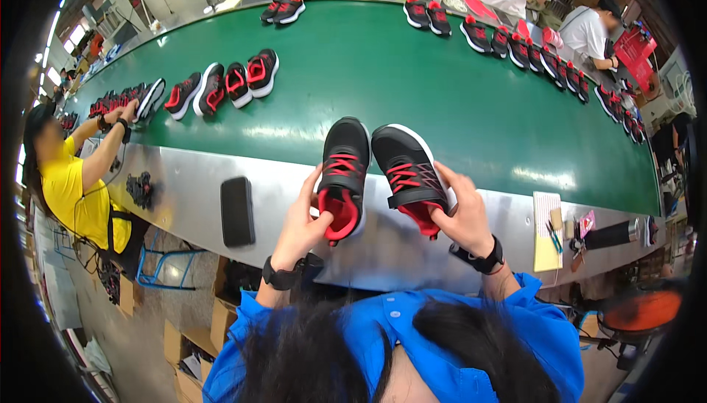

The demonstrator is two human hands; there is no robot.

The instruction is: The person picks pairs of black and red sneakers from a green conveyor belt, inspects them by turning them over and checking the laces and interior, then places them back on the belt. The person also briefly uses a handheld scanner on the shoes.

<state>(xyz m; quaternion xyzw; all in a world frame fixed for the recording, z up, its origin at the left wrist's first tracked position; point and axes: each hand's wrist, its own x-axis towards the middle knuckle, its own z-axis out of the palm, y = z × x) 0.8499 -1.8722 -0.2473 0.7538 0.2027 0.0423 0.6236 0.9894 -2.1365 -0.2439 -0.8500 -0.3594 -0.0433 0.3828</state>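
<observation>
A black sneaker with red laces, red lining and a white sole (345, 154) is gripped at its heel by my left hand (303, 219). Its mate, the right-hand sneaker (403, 154), is held the same way by my right hand (465, 211), thumb at the collar and fingers along the outer side. The two shoes are side by side, toes pointing away from me and nearly touching. Each has a black strap across the instep. They are over the metal edge and the near part of the green belt; whether their soles touch it I cannot tell.
The green belt (324, 57) carries more sneakers: several at the left (237, 82), a long row at the far right (519, 51). A black phone (237, 211) lies on the metal ledge (195, 182). A notepad with tools (546, 237) is at right. A person in yellow (81, 189) handles shoes.
</observation>
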